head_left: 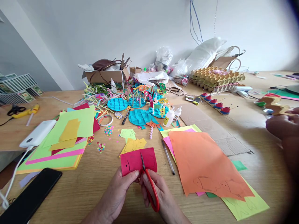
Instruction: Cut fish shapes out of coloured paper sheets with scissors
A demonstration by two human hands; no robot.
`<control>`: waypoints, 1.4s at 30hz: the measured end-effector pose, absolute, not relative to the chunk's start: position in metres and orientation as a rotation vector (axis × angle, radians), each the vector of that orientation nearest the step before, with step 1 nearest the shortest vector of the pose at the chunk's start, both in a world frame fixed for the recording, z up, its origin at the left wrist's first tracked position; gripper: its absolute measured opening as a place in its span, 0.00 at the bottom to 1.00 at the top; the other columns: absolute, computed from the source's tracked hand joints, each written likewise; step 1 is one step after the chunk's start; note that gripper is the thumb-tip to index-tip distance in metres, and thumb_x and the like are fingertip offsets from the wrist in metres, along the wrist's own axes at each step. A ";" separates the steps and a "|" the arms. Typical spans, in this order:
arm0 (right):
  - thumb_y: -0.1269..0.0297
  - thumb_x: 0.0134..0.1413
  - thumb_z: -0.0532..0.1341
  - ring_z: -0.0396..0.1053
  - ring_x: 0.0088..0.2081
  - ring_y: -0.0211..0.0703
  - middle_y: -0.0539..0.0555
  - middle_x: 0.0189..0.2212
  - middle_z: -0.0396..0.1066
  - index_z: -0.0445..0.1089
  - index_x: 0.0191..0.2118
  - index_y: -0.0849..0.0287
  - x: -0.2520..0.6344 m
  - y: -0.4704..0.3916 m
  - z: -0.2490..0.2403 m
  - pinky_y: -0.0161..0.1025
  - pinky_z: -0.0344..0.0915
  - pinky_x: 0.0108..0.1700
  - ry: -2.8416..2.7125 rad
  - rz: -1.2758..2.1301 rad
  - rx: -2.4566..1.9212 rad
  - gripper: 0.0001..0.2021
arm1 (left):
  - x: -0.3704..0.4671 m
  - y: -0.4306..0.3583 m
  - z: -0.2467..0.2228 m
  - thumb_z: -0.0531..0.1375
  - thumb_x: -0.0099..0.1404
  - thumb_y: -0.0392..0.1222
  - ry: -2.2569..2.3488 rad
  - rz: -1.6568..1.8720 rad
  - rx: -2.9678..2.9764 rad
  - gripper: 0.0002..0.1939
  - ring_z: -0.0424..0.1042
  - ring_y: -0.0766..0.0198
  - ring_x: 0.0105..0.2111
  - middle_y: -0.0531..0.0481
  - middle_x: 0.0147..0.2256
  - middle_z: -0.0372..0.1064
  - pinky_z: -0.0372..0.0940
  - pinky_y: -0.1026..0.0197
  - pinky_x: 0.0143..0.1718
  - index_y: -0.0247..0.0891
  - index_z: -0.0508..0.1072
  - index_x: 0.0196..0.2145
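My left hand (121, 189) pinches the lower edge of a dark red piece of paper (133, 158), which carries a drawn eye and curved line at its left. Red-handled scissors (153, 194) sit in my right hand (161, 189), their blades lying over the middle of the red paper and pointing away from me. Just beyond the paper are yellow paper pieces (134, 145) with pencil lines and a light green fish shape (128, 133). A pen (168, 158) lies to the right.
Orange paper (205, 158) with drawn fish lies right, stacked coloured paper (77, 124) left. A black phone (32, 196) is at the front left. Blue round bases (139, 117) with paper fish and glue bottles (169, 116) stand behind. Another person's hand (282, 127) is at far right.
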State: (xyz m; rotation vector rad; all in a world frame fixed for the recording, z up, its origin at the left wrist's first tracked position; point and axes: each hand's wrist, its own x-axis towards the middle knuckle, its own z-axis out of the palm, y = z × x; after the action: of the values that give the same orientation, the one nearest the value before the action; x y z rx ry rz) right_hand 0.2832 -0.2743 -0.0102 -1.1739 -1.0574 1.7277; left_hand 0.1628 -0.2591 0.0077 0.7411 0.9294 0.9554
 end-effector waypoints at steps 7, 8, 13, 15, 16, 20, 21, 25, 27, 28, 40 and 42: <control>0.41 0.50 0.51 0.53 0.13 0.30 0.43 0.13 0.56 0.58 0.24 0.59 0.283 -0.275 -0.013 0.28 0.53 0.15 -1.076 1.724 -1.174 0.23 | 0.158 -0.260 0.000 0.57 0.57 0.38 0.917 0.936 0.775 0.04 0.67 0.63 0.25 0.53 0.22 0.65 0.64 0.61 0.28 0.36 0.70 0.27; 0.42 0.51 0.51 0.53 0.13 0.30 0.43 0.13 0.56 0.58 0.25 0.60 0.284 -0.275 -0.014 0.28 0.53 0.15 -1.078 1.720 -1.163 0.23 | 0.159 -0.260 0.001 0.57 0.57 0.38 0.916 0.927 0.777 0.04 0.67 0.63 0.24 0.53 0.22 0.66 0.64 0.61 0.28 0.36 0.70 0.27; 0.45 0.53 0.51 0.54 0.14 0.30 0.43 0.13 0.55 0.59 0.26 0.60 0.285 -0.274 -0.016 0.28 0.53 0.16 -1.099 1.696 -1.151 0.21 | 0.162 -0.261 0.006 0.56 0.57 0.38 0.910 0.899 0.805 0.06 0.68 0.62 0.25 0.51 0.22 0.67 0.64 0.60 0.29 0.35 0.71 0.26; 0.43 0.52 0.51 0.53 0.13 0.30 0.43 0.13 0.55 0.58 0.25 0.60 0.284 -0.275 -0.018 0.28 0.52 0.15 -1.081 1.700 -1.175 0.22 | 0.162 -0.261 0.006 0.55 0.57 0.38 0.883 0.886 0.804 0.06 0.68 0.62 0.24 0.50 0.23 0.68 0.64 0.60 0.27 0.35 0.71 0.28; 0.42 0.52 0.51 0.53 0.13 0.30 0.43 0.13 0.55 0.58 0.25 0.59 0.284 -0.275 -0.019 0.28 0.52 0.15 -1.070 1.704 -1.181 0.22 | 0.162 -0.261 0.005 0.55 0.58 0.38 0.876 0.882 0.800 0.06 0.68 0.62 0.24 0.50 0.23 0.68 0.64 0.60 0.26 0.35 0.71 0.29; 0.43 0.52 0.51 0.53 0.13 0.30 0.43 0.12 0.55 0.58 0.25 0.59 0.284 -0.276 -0.018 0.28 0.52 0.15 -1.057 1.729 -1.160 0.22 | 0.160 -0.261 0.000 0.56 0.57 0.38 0.894 0.892 0.785 0.05 0.67 0.63 0.23 0.51 0.23 0.68 0.64 0.60 0.27 0.35 0.70 0.29; 0.44 0.53 0.51 0.53 0.13 0.30 0.43 0.12 0.55 0.59 0.26 0.60 0.284 -0.276 -0.017 0.27 0.52 0.15 -1.057 1.732 -1.153 0.21 | 0.160 -0.261 0.000 0.56 0.57 0.38 0.905 0.888 0.785 0.05 0.67 0.63 0.23 0.51 0.23 0.68 0.64 0.60 0.27 0.35 0.70 0.28; 0.44 0.52 0.52 0.53 0.13 0.29 0.43 0.12 0.55 0.58 0.24 0.59 0.285 -0.275 -0.014 0.27 0.52 0.15 -1.041 1.731 -1.150 0.21 | 0.161 -0.262 -0.001 0.56 0.57 0.38 0.955 0.864 0.792 0.06 0.66 0.62 0.24 0.51 0.21 0.66 0.64 0.61 0.27 0.35 0.69 0.24; 0.44 0.51 0.52 0.52 0.13 0.29 0.43 0.12 0.55 0.57 0.23 0.59 0.285 -0.275 -0.015 0.27 0.51 0.14 -1.027 1.728 -1.154 0.21 | 0.163 -0.263 -0.002 0.56 0.57 0.38 0.946 0.854 0.784 0.06 0.66 0.63 0.23 0.52 0.19 0.65 0.63 0.62 0.26 0.35 0.69 0.23; 0.43 0.51 0.52 0.52 0.13 0.29 0.42 0.12 0.54 0.56 0.23 0.59 0.284 -0.274 -0.016 0.27 0.51 0.14 -1.028 1.729 -1.150 0.22 | 0.163 -0.263 -0.003 0.56 0.57 0.38 0.935 0.845 0.781 0.07 0.66 0.63 0.23 0.52 0.19 0.64 0.63 0.62 0.26 0.36 0.69 0.23; 0.52 0.52 0.54 0.57 0.20 0.34 0.45 0.18 0.58 0.59 0.26 0.58 0.333 -0.258 -0.004 0.31 0.54 0.21 -1.224 1.356 -1.447 0.14 | 0.151 -0.252 -0.023 0.62 0.49 0.39 1.128 0.893 0.675 0.11 0.69 0.60 0.32 0.46 0.33 0.74 0.61 0.61 0.30 0.34 0.72 0.33; 0.59 0.47 0.58 0.57 0.22 0.36 0.45 0.19 0.58 0.59 0.26 0.58 0.342 -0.251 -0.007 0.32 0.53 0.23 -1.412 1.159 -1.621 0.10 | 0.151 -0.250 -0.022 0.63 0.49 0.39 1.144 0.852 0.735 0.10 0.69 0.60 0.32 0.47 0.31 0.74 0.61 0.62 0.28 0.35 0.73 0.32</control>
State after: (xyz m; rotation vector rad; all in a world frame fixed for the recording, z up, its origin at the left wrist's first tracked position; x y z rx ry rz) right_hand 0.3416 -0.2505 -0.0065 -1.6206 -1.4119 1.1592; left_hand 0.1505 -0.2501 -0.0219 0.7345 1.1441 0.8523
